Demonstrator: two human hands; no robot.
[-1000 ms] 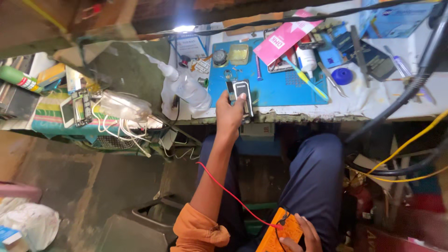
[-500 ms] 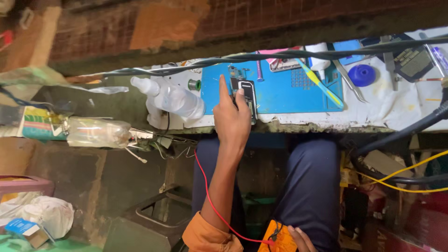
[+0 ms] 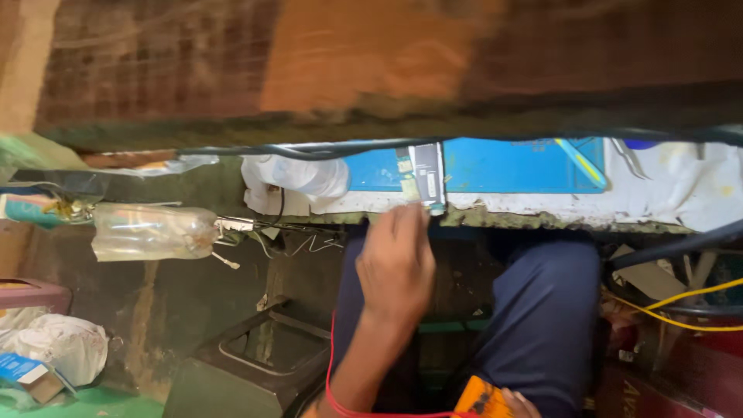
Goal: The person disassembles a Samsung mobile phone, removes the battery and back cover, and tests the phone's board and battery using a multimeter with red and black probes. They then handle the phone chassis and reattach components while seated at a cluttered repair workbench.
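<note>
Scanning from the far left edge: a white crumpled plastic bag lies low on the floor, with a small blue-and-white cardboard box just beside it at the lower left corner. Above, at mid-left, a clear plastic bottle lies on its side, thin wires trailing from its right end. Below centre-left sits a dark square bin.

Upper centre: a white squeeze bottle rests at the left end of a blue work mat on a worn white bench edge. A thick black cable runs across the frame just above the mat.

Centre: the left hand, seen from the back and motion-blurred, is raised to the bench edge, fingertips at the lower end of a small dark rectangular phone part with a metal frame, which lies on the mat and overhangs toward the person. Whether the fingers pinch it or only touch it cannot be told. A thin red wire loops round the forearm.

Bottom centre-right: the right hand, mostly cut off by the frame, has its fingers resting on an orange handheld meter on the lap; grip unclear.

Right: a yellow-and-teal tool lies on the mat; yellow wires cross the lower right.
</note>
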